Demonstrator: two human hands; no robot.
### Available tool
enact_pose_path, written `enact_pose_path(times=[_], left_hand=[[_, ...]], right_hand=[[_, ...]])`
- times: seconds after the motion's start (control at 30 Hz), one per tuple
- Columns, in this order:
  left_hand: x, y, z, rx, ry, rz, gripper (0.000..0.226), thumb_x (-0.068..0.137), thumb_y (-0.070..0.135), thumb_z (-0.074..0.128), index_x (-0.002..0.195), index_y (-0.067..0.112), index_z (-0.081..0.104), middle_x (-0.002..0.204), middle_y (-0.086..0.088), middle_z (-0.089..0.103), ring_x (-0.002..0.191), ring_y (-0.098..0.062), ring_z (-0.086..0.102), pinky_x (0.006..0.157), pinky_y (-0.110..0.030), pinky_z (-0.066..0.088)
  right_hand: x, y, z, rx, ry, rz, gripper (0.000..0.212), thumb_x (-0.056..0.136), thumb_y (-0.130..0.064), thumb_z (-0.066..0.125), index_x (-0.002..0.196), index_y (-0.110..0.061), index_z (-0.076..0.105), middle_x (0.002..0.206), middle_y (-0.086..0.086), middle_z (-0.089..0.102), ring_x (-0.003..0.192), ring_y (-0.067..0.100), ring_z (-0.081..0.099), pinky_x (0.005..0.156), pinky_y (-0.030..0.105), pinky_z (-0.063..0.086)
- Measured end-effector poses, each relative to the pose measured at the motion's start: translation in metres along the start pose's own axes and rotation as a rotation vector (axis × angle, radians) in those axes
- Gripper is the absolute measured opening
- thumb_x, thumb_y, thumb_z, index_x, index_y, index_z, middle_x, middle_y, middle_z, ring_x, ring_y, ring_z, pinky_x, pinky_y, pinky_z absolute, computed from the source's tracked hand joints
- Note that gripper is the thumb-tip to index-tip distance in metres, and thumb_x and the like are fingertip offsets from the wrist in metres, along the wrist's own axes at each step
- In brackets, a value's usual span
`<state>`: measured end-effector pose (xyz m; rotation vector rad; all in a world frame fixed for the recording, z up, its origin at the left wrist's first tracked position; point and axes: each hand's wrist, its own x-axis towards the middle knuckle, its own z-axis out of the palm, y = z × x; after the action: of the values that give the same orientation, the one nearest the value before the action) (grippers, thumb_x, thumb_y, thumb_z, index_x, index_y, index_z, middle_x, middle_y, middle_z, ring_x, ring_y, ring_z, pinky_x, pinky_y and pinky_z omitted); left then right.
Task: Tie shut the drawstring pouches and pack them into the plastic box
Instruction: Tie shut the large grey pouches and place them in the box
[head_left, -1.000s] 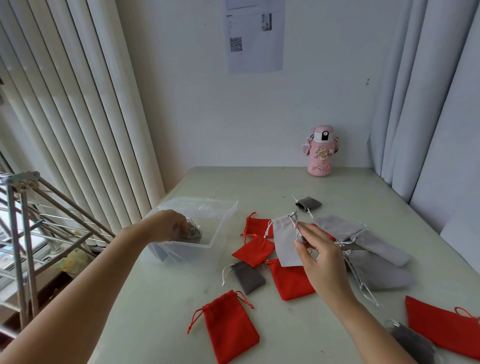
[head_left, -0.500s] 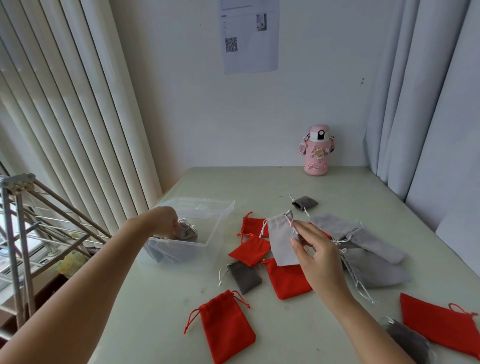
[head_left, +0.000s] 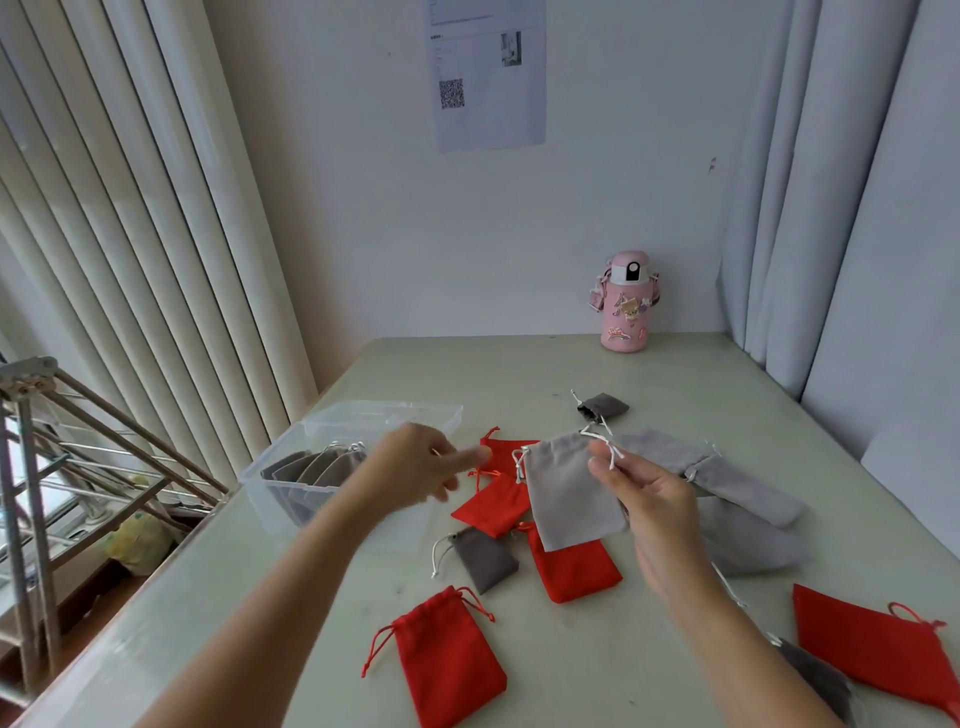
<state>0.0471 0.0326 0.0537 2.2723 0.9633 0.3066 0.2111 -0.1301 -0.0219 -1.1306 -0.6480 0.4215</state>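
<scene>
Red pouch (head_left: 449, 665) flat on the tabletop (head_left: 571, 675) up front, right hand (head_left: 654, 499) pinching the white cord (head_left: 605, 441) of a light grey pouch (head_left: 566, 493) held over the pile, left hand (head_left: 415, 467) empty, fingers loosely out, by the plastic box (head_left: 384, 410); grey pouches (head_left: 311, 470) inside it; pink bottle (head_left: 626, 306) at the back

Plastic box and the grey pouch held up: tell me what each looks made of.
The plastic box: clear, glossy rigid plastic; the pouches inside show through its wall. The grey pouch: probably velvety or suede-like fabric, matte and limp, with a white cord drawstring.
</scene>
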Motion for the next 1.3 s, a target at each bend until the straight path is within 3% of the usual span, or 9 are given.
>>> enact_pose_path(times=[0.1,0.2,0.43,0.63,0.8,1.0,1.13,1.23,1.3], left_hand=[[0.002,0.009,0.032,-0.158,-0.09,0.072,0.044,0.073,0.055,0.068,0.094,0.016,0.064,0.087,-0.007,0.073,0.074,-0.016,0.07,0.072,-0.034,0.056],[0.006,0.014,0.056,-0.29,-0.095,0.149,0.016,0.084,0.034,0.068,0.088,0.019,0.064,0.074,-0.006,0.067,0.063,-0.009,0.06,0.068,-0.034,0.051],[0.014,0.011,0.081,-0.448,-0.007,0.21,0.009,0.085,0.016,0.069,0.081,0.009,0.073,0.064,-0.004,0.06,0.061,-0.015,0.048,0.061,-0.028,0.039],[0.014,0.007,0.092,-0.56,-0.028,0.169,0.026,0.085,0.017,0.069,0.074,-0.006,0.065,0.057,-0.003,0.057,0.056,-0.017,0.046,0.054,-0.027,0.034],[0.013,0.0,0.091,-0.553,-0.019,0.182,0.022,0.083,0.017,0.071,0.062,0.011,0.067,0.051,0.003,0.058,0.044,-0.004,0.045,0.045,-0.016,0.034],[0.01,0.0,0.091,-0.585,-0.007,0.188,0.025,0.082,0.017,0.072,0.058,0.019,0.065,0.048,0.006,0.058,0.045,-0.006,0.046,0.049,-0.018,0.037],[0.008,0.0,0.091,-0.581,-0.013,0.21,0.03,0.082,0.014,0.072,0.054,0.024,0.065,0.048,0.008,0.057,0.044,-0.002,0.047,0.049,-0.015,0.039],[0.007,0.0,0.091,-0.587,-0.025,0.206,0.034,0.081,0.014,0.072,0.051,0.027,0.066,0.048,0.008,0.058,0.045,-0.003,0.047,0.049,-0.015,0.04],[0.007,0.0,0.092,-0.616,-0.044,0.2,0.029,0.082,0.011,0.07,0.058,0.027,0.069,0.05,0.005,0.061,0.046,-0.004,0.053,0.05,-0.016,0.044]], right_hand=[[-0.001,0.0,-0.001,0.033,0.004,0.024,0.04,0.059,-0.047,0.079,0.088,-0.02,0.077,0.089,0.001,0.074,0.087,0.012,0.062,0.087,0.033,0.046],[0.0,0.0,0.0,0.041,0.011,0.013,0.048,0.05,-0.054,0.083,0.083,-0.019,0.076,0.077,-0.004,0.069,0.076,0.004,0.057,0.074,0.017,0.045],[0.003,0.0,-0.003,0.065,0.097,0.012,0.031,0.069,-0.012,0.079,0.092,-0.017,0.058,0.074,-0.007,0.068,0.067,0.001,0.058,0.067,0.019,0.041],[0.008,0.003,-0.008,0.034,0.066,-0.017,0.041,0.079,-0.014,0.07,0.117,-0.029,0.063,0.065,-0.017,0.057,0.065,-0.004,0.052,0.066,0.005,0.041],[0.008,0.002,-0.01,0.054,0.082,0.024,0.014,0.08,-0.021,0.067,0.087,-0.026,0.078,0.082,-0.012,0.069,0.08,0.002,0.058,0.069,0.015,0.044],[0.009,0.0,-0.012,-0.001,0.035,0.028,0.027,0.08,-0.009,0.069,0.103,-0.022,0.071,0.073,-0.014,0.067,0.068,-0.005,0.057,0.063,0.006,0.042],[0.007,-0.002,-0.01,0.05,0.046,0.026,0.011,0.077,-0.018,0.072,0.086,-0.012,0.073,0.083,-0.007,0.071,0.07,0.001,0.06,0.066,0.015,0.044],[0.008,0.0,-0.012,0.086,0.065,-0.005,0.043,0.057,-0.048,0.084,0.08,-0.013,0.077,0.07,-0.008,0.065,0.062,0.005,0.051,0.063,0.014,0.043],[0.011,0.002,-0.015,0.15,0.083,0.04,0.043,0.053,-0.05,0.085,0.079,-0.017,0.077,0.066,-0.007,0.061,0.061,0.006,0.049,0.061,0.014,0.042]])
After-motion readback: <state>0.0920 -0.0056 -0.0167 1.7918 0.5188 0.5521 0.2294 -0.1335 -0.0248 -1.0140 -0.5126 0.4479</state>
